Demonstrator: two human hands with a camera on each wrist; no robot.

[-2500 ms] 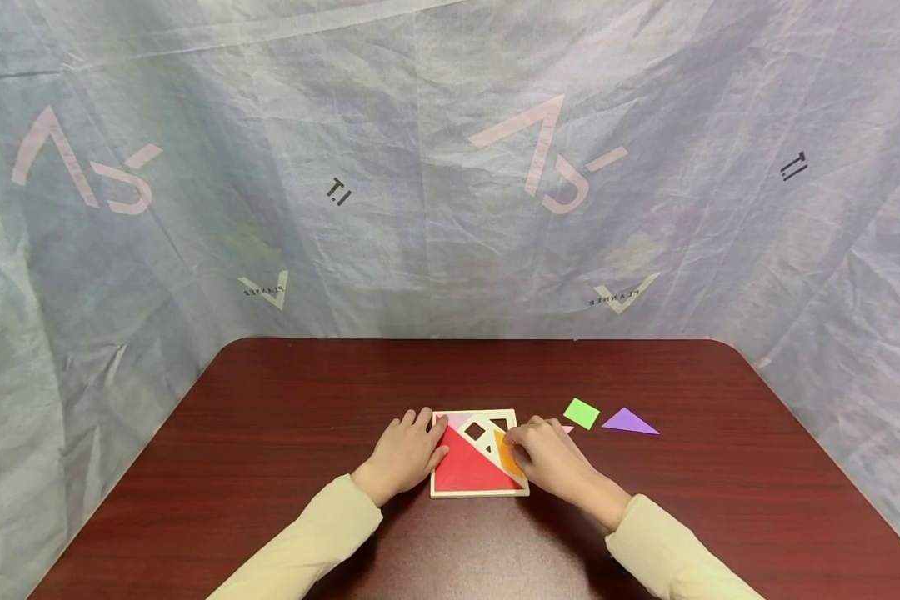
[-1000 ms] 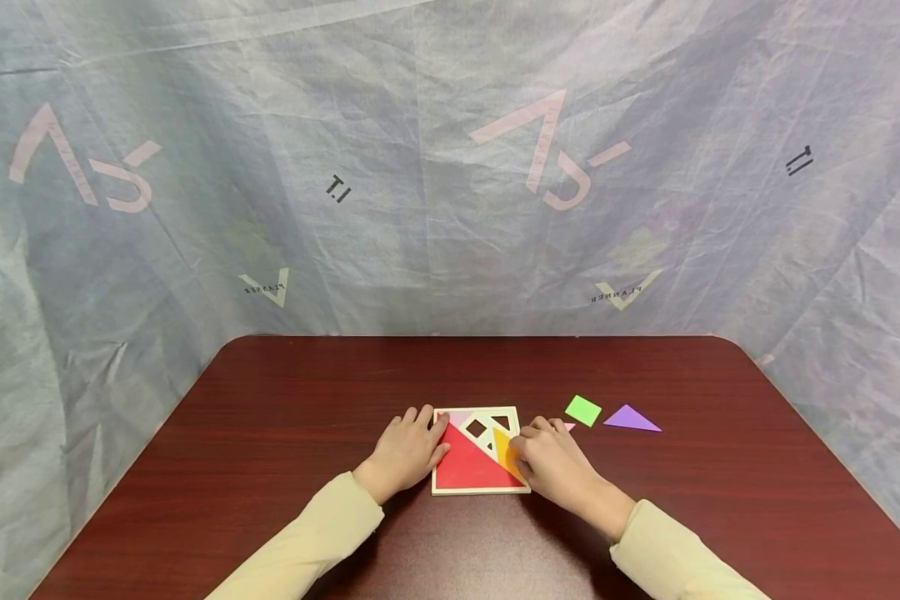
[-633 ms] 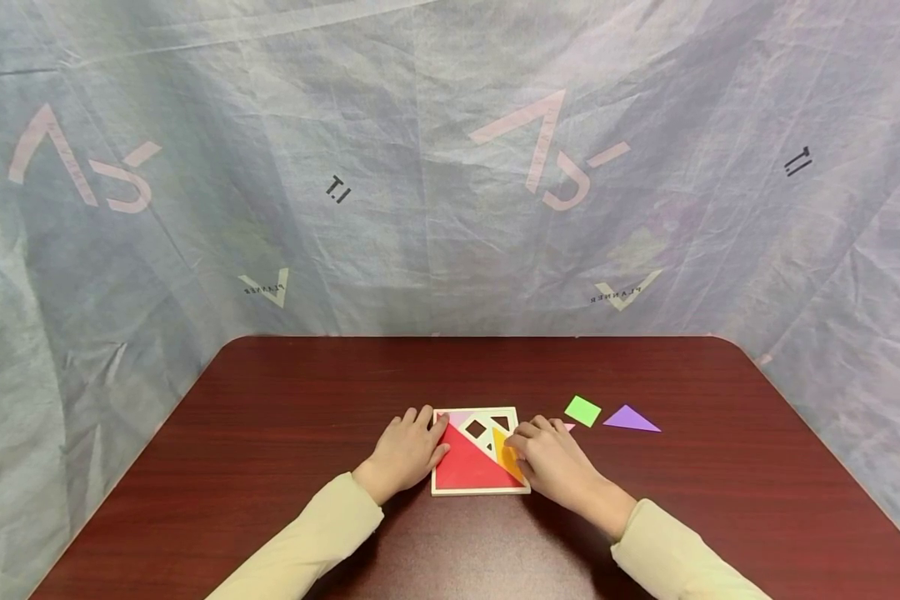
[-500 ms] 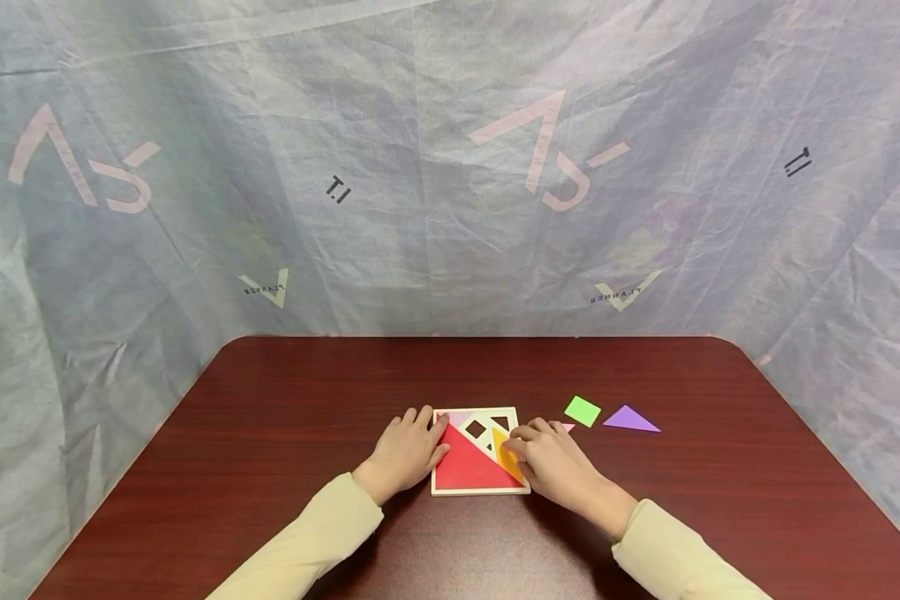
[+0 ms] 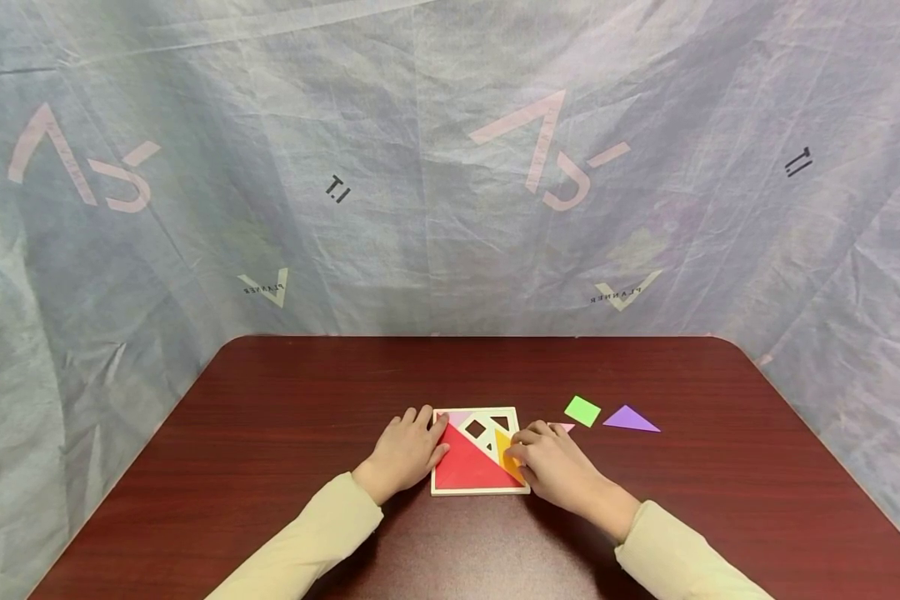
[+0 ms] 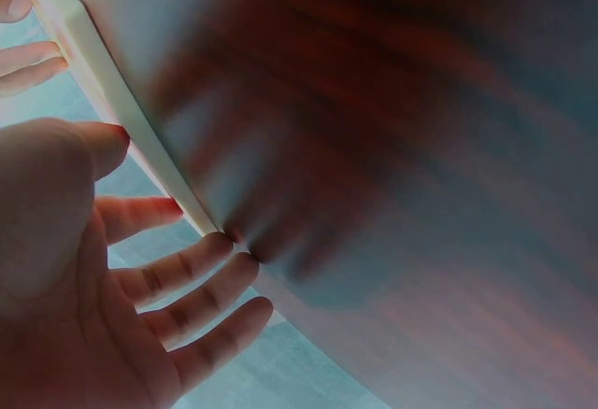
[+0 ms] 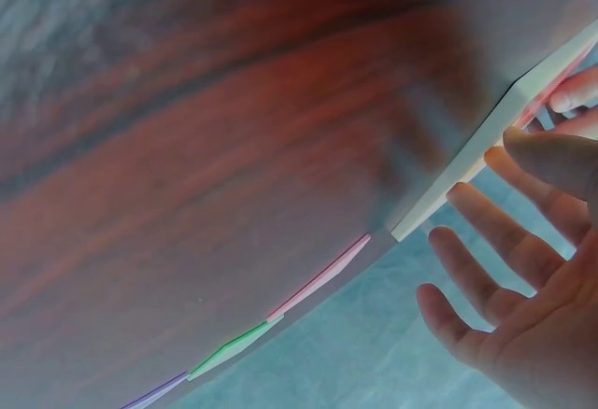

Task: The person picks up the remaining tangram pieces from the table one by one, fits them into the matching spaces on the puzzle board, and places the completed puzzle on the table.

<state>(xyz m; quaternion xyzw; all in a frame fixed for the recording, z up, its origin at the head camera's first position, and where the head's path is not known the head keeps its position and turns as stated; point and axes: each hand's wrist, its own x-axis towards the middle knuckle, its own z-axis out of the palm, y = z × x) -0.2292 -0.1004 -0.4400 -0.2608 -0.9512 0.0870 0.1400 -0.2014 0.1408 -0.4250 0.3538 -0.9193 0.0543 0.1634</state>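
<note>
A square tangram tray (image 5: 480, 492) with a pale frame lies in the middle of the table. Inside it are a large red area (image 5: 468, 462), a light pink piece (image 5: 459, 416) at the top left and an orange piece (image 5: 502, 444) at the right. Dark cutouts show between them. My left hand (image 5: 405, 454) rests on the tray's left side, fingers spread, fingertips along the frame in the left wrist view. My right hand (image 5: 558, 467) lies over the right edge, its thumb and index fingertips touching the orange piece and covering part of it. Its other fingers extend loosely in the right wrist view.
On the wooden table (image 5: 330, 375), right of the tray, lie a pink triangle (image 5: 567, 427) partly hidden by my right hand, a green square (image 5: 582, 411) and a purple triangle (image 5: 630, 419). A grey printed cloth (image 5: 420, 208) hangs behind the table.
The right hand has shifted slightly over the orange piece, its fingertips moving a little along it, and slightly more of the pink triangle shows. The left hand has stayed in place on the tray.
</note>
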